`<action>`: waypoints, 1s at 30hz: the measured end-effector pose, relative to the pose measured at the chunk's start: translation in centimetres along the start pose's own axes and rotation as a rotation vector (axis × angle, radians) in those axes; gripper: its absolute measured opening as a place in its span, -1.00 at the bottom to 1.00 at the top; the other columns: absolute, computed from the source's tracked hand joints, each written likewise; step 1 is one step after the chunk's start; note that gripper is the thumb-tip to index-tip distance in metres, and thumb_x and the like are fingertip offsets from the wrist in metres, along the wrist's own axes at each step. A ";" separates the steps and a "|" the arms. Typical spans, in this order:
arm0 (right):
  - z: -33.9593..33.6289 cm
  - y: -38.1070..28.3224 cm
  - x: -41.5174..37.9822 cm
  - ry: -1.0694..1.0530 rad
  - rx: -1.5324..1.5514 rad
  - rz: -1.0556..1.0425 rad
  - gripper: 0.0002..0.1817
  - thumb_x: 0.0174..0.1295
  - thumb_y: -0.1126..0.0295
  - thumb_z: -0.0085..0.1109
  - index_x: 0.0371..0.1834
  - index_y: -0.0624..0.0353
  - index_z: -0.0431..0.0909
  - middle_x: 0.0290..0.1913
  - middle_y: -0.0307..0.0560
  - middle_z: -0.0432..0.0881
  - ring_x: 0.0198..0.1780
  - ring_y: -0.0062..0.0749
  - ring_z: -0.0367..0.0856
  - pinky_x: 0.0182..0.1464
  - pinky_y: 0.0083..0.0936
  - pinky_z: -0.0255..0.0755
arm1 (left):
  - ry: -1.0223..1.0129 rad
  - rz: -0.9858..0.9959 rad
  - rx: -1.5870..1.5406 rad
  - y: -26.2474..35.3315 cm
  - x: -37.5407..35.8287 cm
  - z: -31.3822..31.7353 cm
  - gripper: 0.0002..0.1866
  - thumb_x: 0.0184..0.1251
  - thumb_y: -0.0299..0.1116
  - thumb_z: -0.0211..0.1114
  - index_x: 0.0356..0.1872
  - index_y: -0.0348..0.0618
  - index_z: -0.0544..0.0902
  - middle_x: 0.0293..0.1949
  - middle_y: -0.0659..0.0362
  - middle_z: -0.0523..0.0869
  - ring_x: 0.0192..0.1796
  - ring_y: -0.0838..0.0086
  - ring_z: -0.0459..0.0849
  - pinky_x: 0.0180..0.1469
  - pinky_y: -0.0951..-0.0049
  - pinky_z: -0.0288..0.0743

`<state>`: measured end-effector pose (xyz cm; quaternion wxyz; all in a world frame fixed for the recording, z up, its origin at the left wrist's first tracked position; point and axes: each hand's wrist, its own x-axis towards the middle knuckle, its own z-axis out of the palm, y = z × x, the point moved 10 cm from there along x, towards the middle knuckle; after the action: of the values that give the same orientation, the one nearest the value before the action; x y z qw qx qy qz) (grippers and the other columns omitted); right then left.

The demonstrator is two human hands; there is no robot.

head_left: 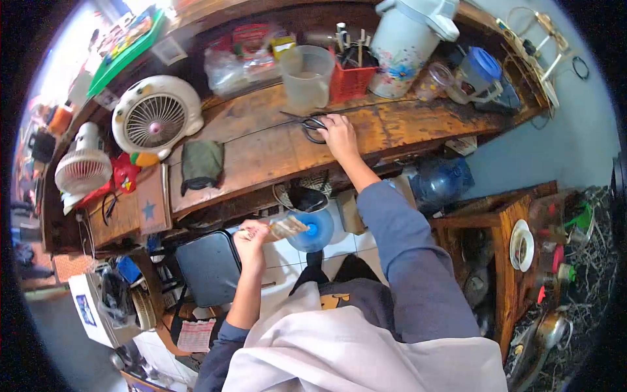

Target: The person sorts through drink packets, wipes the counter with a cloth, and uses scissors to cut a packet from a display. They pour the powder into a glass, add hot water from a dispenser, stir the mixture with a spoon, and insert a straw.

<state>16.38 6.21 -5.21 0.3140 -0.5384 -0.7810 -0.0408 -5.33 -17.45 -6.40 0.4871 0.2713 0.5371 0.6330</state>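
My right hand (341, 137) is on the wooden counter, its fingers closed at the handles of black-handled scissors (312, 128). The scissor blades lie toward the left along the counter top. Lower down, in front of the counter edge, my left hand (251, 236) pinches one end of a small brownish, partly see-through packet (287, 228). The packet points to the right, above a blue water jug (312, 230) on the floor. What is inside the packet is too blurred to tell. A translucent plastic container (307, 78) stands just behind the scissors.
Along the counter's back are a red basket (353, 78) with utensils, a flowered thermos (403, 55) and a blue-lidded jug (479, 68). A white fan (157, 119) and a dark green pouch (202, 164) lie left. A black stool (208, 268) and wooden cabinet (506, 261) flank me.
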 end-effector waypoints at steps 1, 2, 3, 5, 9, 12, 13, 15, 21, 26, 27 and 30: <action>-2.9 -0.3 -0.4 0.123 0.080 -0.030 -0.78 -0.08 0.31 0.24 -0.35 0.12 0.58 -0.26 -0.15 0.55 -0.19 -0.22 0.47 -0.14 -0.35 0.37 | -0.014 0.033 -0.035 0.3 1.0 1.0 -0.89 -0.09 -0.50 0.34 -0.58 -0.20 0.54 -0.46 0.19 0.57 -0.32 0.49 0.54 -0.15 0.47 0.39; -4.8 0.3 -1.2 0.128 0.070 -0.012 -0.78 -0.08 0.31 0.24 -0.35 0.12 0.58 -0.26 -0.15 0.55 -0.19 -0.22 0.47 -0.14 -0.35 0.37 | -0.032 0.067 -0.071 0.7 1.8 2.2 -0.89 -0.09 -0.50 0.34 -0.58 -0.20 0.55 -0.46 0.19 0.57 -0.32 0.49 0.54 -0.16 0.48 0.39; -6.8 1.2 -2.3 0.126 0.080 -0.002 -0.81 -0.10 0.32 0.25 -0.41 0.14 0.57 -0.21 -0.16 0.54 -0.19 -0.23 0.48 -0.12 -0.33 0.35 | -0.051 0.074 -0.040 0.9 2.4 3.4 -0.90 -0.08 -0.50 0.34 -0.59 -0.21 0.55 -0.46 0.18 0.57 -0.33 0.48 0.54 -0.13 0.46 0.40; -10.8 4.0 -4.8 0.182 0.062 0.020 -0.85 -0.10 0.34 0.26 -0.47 0.15 0.57 -0.18 -0.17 0.55 -0.21 -0.26 0.50 -0.12 -0.33 0.34 | -0.110 0.079 -0.048 0.8 2.9 6.7 -0.90 -0.08 -0.50 0.34 -0.59 -0.21 0.56 -0.46 0.18 0.57 -0.33 0.48 0.54 -0.11 0.45 0.40; -19.0 17.0 -9.8 0.349 0.053 0.280 -0.90 -0.06 0.40 0.23 -0.42 0.08 0.61 -0.33 -0.15 0.60 -0.30 -0.25 0.53 -0.20 -0.37 0.36 | -0.269 0.098 -0.039 -0.5 3.0 14.2 -0.87 -0.11 -0.45 0.39 -0.56 -0.22 0.59 -0.49 0.18 0.57 -0.33 0.46 0.54 -0.07 0.38 0.42; -24.7 30.1 -11.7 0.391 -0.056 0.516 -0.84 -0.03 0.47 0.19 -0.33 0.09 0.60 -0.27 -0.09 0.59 -0.24 -0.20 0.53 -0.13 -0.34 0.37 | -0.302 0.068 0.024 -2.4 2.0 19.5 -0.85 -0.11 -0.45 0.39 -0.54 -0.24 0.58 -0.47 0.19 0.58 -0.35 0.51 0.55 -0.17 0.44 0.45; -27.3 32.3 -10.6 0.480 -0.140 0.493 -0.81 -0.01 0.49 0.15 -0.27 0.12 0.58 -0.21 -0.06 0.56 -0.19 -0.19 0.51 -0.09 -0.33 0.36 | -0.297 0.054 0.061 -3.2 1.6 21.0 -0.86 -0.09 -0.46 0.38 -0.53 -0.24 0.57 -0.48 0.20 0.58 -0.37 0.53 0.55 -0.23 0.48 0.45; -31.1 37.3 -7.2 0.562 -0.185 0.499 -0.75 0.02 0.53 0.09 -0.18 0.16 0.53 -0.11 -0.01 0.50 -0.10 -0.17 0.47 -0.02 -0.33 0.35 | -0.278 0.029 0.034 -4.3 0.6 25.2 -0.87 -0.02 -0.48 0.33 -0.51 -0.24 0.53 -0.50 0.22 0.56 -0.43 0.60 0.54 -0.39 0.59 0.44; -30.4 54.9 4.8 0.248 -0.243 0.465 -0.78 0.10 0.47 -0.06 -0.25 0.22 0.57 -0.18 0.09 0.54 -0.11 -0.02 0.50 -0.02 -0.27 0.36 | -0.270 0.028 0.053 -7.5 -1.1 36.8 -0.90 -0.05 -0.52 0.33 -0.52 -0.24 0.56 -0.49 0.21 0.59 -0.43 0.60 0.53 -0.32 0.59 0.43; -25.7 64.2 6.4 -0.286 -0.577 0.871 -0.72 0.15 0.23 -0.04 -0.27 0.09 0.63 -0.07 0.01 0.57 0.02 -0.13 0.49 0.03 -0.10 0.19 | -0.367 0.168 0.089 -5.6 -1.7 42.7 -0.89 -0.14 -0.57 0.36 -0.55 -0.25 0.60 -0.47 0.16 0.62 -0.39 0.56 0.52 -0.25 0.54 0.42; -25.6 64.3 6.5 -0.301 -0.553 0.889 -0.69 0.14 0.14 -0.02 -0.24 0.06 0.62 -0.05 0.00 0.56 0.05 -0.12 0.46 0.06 -0.10 0.14 | -0.360 0.181 0.093 -5.3 -1.9 42.8 -0.89 -0.15 -0.59 0.36 -0.55 -0.24 0.60 -0.48 0.16 0.62 -0.39 0.56 0.52 -0.25 0.56 0.42; -22.8 69.7 6.6 -0.302 -0.532 0.939 -0.63 0.10 0.00 0.06 -0.19 -0.02 0.60 -0.07 -0.02 0.58 0.04 -0.09 0.46 0.08 -0.10 0.08 | -0.273 0.119 0.104 -6.1 -2.3 41.8 -0.90 -0.11 -0.58 0.35 -0.54 -0.23 0.59 -0.48 0.18 0.62 -0.41 0.58 0.53 -0.29 0.58 0.44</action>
<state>85.51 31.49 -2.59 0.0367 -0.8888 -0.4565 -0.0149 33.72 -2.45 -0.22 0.5025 0.4110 0.4808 0.5894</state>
